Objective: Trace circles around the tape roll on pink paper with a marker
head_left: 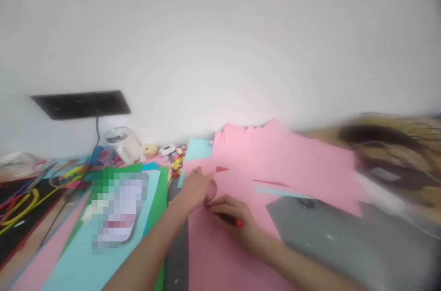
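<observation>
My right hand (237, 217) is closed round a dark pen (228, 220) with a red end. Its tip side points toward my left hand, over a pink paper sheet (220, 254). My left hand (198, 186) rests on the same sheet, fingers closed against a small round, pinkish object (211, 191). Blur hides what kind of object that is. The two hands are close together, with the round object between them.
More pink paper (282, 153) lies behind, against the wall. On the left, a phone (126, 208) with a blurred screen lies on light-blue paper (79, 263) over green sheets. A white mug (127, 146) stands near the wall. Dark grey surface (330, 245) shows on the right.
</observation>
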A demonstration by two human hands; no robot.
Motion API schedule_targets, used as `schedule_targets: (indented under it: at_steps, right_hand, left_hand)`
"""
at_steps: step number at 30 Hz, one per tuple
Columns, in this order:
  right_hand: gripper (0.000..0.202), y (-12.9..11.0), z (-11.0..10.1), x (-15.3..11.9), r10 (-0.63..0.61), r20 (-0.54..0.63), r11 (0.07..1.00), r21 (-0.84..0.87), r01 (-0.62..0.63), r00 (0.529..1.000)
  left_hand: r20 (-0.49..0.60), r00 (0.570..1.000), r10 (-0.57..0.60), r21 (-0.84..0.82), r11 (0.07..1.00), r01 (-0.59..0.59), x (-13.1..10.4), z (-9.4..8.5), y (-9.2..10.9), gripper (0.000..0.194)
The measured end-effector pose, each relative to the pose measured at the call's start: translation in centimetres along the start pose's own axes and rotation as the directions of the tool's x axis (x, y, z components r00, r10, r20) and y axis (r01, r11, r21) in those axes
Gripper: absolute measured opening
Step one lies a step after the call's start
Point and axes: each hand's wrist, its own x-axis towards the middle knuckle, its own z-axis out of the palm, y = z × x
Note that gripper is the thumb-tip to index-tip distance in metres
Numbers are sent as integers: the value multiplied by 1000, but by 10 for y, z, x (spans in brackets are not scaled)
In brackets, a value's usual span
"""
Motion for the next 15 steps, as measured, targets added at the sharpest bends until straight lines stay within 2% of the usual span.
schedule_targets:
  at_steps: [4, 9, 12, 15]
  right_hand:
    - [19, 3, -7, 1, 4, 21, 999, -38, -3, 1000]
    - [17, 14, -26, 4, -4, -76, 986, -165, -9, 997]
    - [16, 12, -29, 2, -17, -135, 970, -244, -17, 991]
    - [15, -4, -24, -2, -15, -54, 949, -316, -3, 998]
  left_hand:
    - [11, 1000, 4, -5, 1000, -4, 1, 1, -1, 41]
    - [23, 1000, 15, -1, 1000, -15, 6, 2, -2, 44]
    - [30, 999, 19, 5, 1000, -19, 9, 2, -3, 50]
    - [33, 999, 28, 12, 1000, -28, 12, 2, -5, 55]
